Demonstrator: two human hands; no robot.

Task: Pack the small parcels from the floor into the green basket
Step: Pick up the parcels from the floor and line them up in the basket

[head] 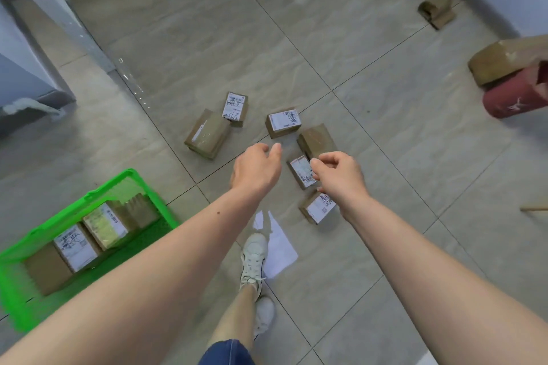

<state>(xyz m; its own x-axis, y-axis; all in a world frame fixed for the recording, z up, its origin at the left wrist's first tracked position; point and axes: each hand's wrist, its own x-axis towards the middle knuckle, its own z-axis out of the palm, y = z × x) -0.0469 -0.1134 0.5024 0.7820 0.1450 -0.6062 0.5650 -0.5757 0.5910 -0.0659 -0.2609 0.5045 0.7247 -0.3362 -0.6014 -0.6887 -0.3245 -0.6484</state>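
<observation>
Several small brown parcels lie on the tiled floor ahead of me: a plain taped one (207, 134), a labelled one (235, 106) behind it, a labelled one (283, 122), a plain one (316, 139), and two labelled ones (300, 170) (318, 208) partly under my right hand. The green basket (98, 191) stands at the lower left with several parcels (75, 246) inside. My left hand (256, 167) hovers over the floor, fingers loosely curled, holding nothing. My right hand (339, 176) hangs above the nearest parcels, fingers loosely curled and empty.
My feet in white shoes (253, 258) stand just below the hands, next to a white sheet of paper (277, 246). Larger boxes (504, 61) and a dark red cylinder (514, 98) lie at the right. A small folded box (437, 9) and a grey frame (63, 18) lie farther back.
</observation>
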